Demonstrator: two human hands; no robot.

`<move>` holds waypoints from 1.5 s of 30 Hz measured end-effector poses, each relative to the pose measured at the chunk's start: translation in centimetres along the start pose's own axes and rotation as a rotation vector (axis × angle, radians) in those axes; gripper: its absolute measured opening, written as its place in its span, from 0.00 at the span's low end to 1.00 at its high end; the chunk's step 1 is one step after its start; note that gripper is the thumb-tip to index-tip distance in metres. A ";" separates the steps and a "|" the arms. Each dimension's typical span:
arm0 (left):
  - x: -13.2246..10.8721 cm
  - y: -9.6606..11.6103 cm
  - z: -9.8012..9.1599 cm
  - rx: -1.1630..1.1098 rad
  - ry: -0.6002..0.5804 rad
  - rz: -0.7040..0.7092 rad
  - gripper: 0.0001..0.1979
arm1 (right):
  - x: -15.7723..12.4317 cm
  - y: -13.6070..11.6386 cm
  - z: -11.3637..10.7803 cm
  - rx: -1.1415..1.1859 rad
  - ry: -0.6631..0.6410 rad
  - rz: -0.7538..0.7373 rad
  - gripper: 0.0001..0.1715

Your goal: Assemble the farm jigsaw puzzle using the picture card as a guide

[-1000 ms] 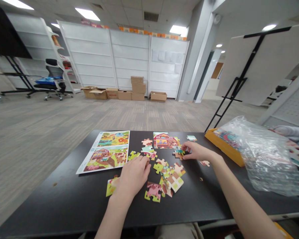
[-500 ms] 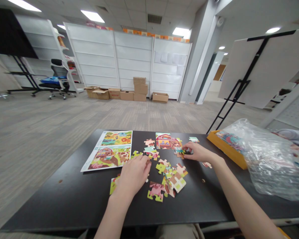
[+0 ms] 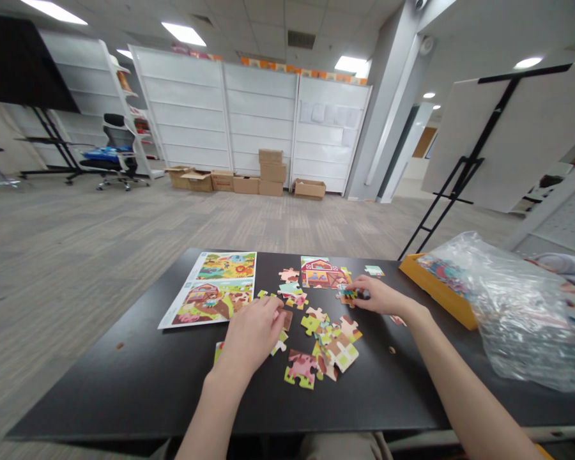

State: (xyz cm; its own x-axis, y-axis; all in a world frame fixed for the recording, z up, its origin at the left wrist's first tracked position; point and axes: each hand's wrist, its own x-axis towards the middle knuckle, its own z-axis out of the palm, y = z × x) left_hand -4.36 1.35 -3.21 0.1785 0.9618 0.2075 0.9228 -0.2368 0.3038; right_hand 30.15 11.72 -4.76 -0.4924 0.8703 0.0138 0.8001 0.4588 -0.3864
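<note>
My right hand (image 3: 379, 298) pinches a puzzle piece (image 3: 347, 294) with teal and brown on it, at the lower right edge of the joined barn section (image 3: 319, 273). My left hand (image 3: 253, 332) rests low over the table with its fingers bent together; what they hold, if anything, is hidden. Beside its fingertips lie a brown puzzle piece (image 3: 287, 317) and a green-and-white one. A heap of loose pieces (image 3: 338, 345) lies between my hands, with a pink pig piece (image 3: 301, 368) at its near left. Farther up are a pink piece (image 3: 289, 275) and a pale green piece (image 3: 374, 271).
A printed picture sheet (image 3: 177, 313) lies on the left of the black table (image 3: 124, 390). At the right stand a yellow box (image 3: 441, 294) and a crumpled clear plastic bag (image 3: 517, 332). An easel-like stand (image 3: 464, 172) rises behind them. Cardboard boxes (image 3: 271, 172) line the far wall.
My left hand has shifted slightly left and back, uncovering pieces by its fingertips. My right hand stays at the barn section with its piece. The view has tilted slightly.
</note>
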 end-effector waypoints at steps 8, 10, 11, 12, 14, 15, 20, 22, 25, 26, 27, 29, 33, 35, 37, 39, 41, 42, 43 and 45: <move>-0.9 -3.9 -2.9 0.052 0.151 -0.312 0.12 | 0.0 -0.4 -0.4 -0.014 -0.026 0.008 0.24; -1.2 -4.2 -2.9 0.062 0.144 -0.313 0.13 | 0.0 -0.4 -0.5 -0.017 -0.035 0.011 0.25; -1.2 -4.1 -2.8 0.060 0.137 -0.293 0.12 | 0.0 -0.3 -0.4 -0.018 -0.034 0.012 0.25; -1.3 -4.0 -2.6 0.055 0.128 -0.264 0.12 | 0.0 -0.3 -0.4 -0.019 -0.033 0.013 0.25; -1.2 -3.4 -1.9 0.039 0.103 -0.200 0.11 | 0.0 -0.3 -0.3 -0.016 -0.026 0.016 0.24; -1.0 -3.0 -1.6 0.034 0.086 -0.170 0.10 | 0.0 -0.2 -0.3 -0.013 -0.020 0.018 0.24; 1.0 -0.5 0.1 -0.010 0.074 -0.040 0.09 | 0.0 -0.3 0.0 -0.011 0.001 -0.001 0.21; 2.0 0.3 0.7 -0.038 0.067 0.001 0.10 | -0.1 -0.4 -0.1 -0.018 0.009 -0.003 0.20; 3.3 0.7 1.7 -0.019 0.013 0.013 0.15 | -0.1 -0.6 -0.2 -0.032 0.019 0.006 0.20; 3.6 0.7 2.0 -0.005 -0.011 0.006 0.16 | -0.1 -0.7 -0.2 -0.033 0.016 0.008 0.20; 3.7 0.6 2.2 0.007 -0.031 -0.002 0.16 | -0.1 -0.7 -0.2 -0.031 0.013 0.009 0.20; 3.9 0.5 2.6 0.021 -0.053 -0.009 0.15 | -0.1 -0.7 -0.3 -0.023 0.004 0.008 0.19; 3.9 0.6 2.5 0.059 -0.055 -0.007 0.10 | -0.1 -0.7 -0.3 -0.017 0.009 0.007 0.18; 3.9 0.8 2.2 0.067 -0.065 -0.018 0.09 | -0.2 -0.7 -0.2 -0.022 0.009 0.002 0.17; 4.0 0.9 2.1 0.051 -0.084 -0.027 0.09 | -0.2 -0.7 -0.2 -0.025 0.011 0.000 0.17; 4.2 0.8 2.2 0.030 -0.097 -0.024 0.08 | -0.2 -0.5 -0.1 -0.016 0.021 0.001 0.18; 4.2 0.7 2.2 0.018 -0.095 -0.016 0.07 | -0.2 -0.4 0.0 -0.009 0.032 0.002 0.18; 4.3 0.6 2.2 0.017 -0.092 -0.014 0.07 | -0.2 -0.4 0.0 -0.010 0.037 0.002 0.17; 4.2 0.6 2.2 0.019 -0.089 -0.016 0.07 | -0.2 -0.4 -0.1 -0.014 0.040 0.002 0.17; 4.1 0.5 2.0 0.019 -0.070 -0.016 0.10 | -0.2 -0.6 -0.5 -0.027 0.057 -0.001 0.17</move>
State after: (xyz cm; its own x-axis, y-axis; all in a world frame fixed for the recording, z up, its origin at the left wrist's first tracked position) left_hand -2.47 5.45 -4.07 0.1869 0.9727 0.1373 0.9318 -0.2198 0.2890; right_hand 29.89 11.37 -4.05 -0.4730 0.8785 0.0672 0.8093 0.4634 -0.3610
